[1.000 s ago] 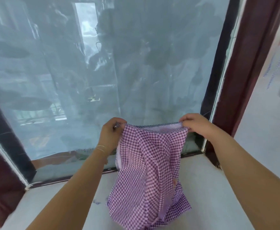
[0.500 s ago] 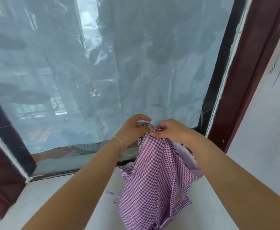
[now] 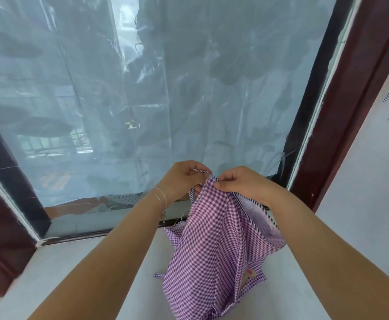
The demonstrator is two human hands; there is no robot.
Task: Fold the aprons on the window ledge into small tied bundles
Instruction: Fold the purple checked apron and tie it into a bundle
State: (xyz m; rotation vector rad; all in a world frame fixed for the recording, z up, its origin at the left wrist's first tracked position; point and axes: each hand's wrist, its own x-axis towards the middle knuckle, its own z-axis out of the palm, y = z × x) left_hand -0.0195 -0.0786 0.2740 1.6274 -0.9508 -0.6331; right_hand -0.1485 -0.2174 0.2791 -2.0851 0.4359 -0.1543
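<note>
Item: one purple gingham apron, held up over the white window ledge, its lower folds resting on the ledge. My left hand pinched the top edge; my right hand pinched the same edge just beside it, fingers nearly touching. A thin bracelet sat on my left wrist. Behind: plastic-sheeted window, dark red frame.

I see a plastic-sheeted window in a dark red frame, pale ledge, white wall.
</note>
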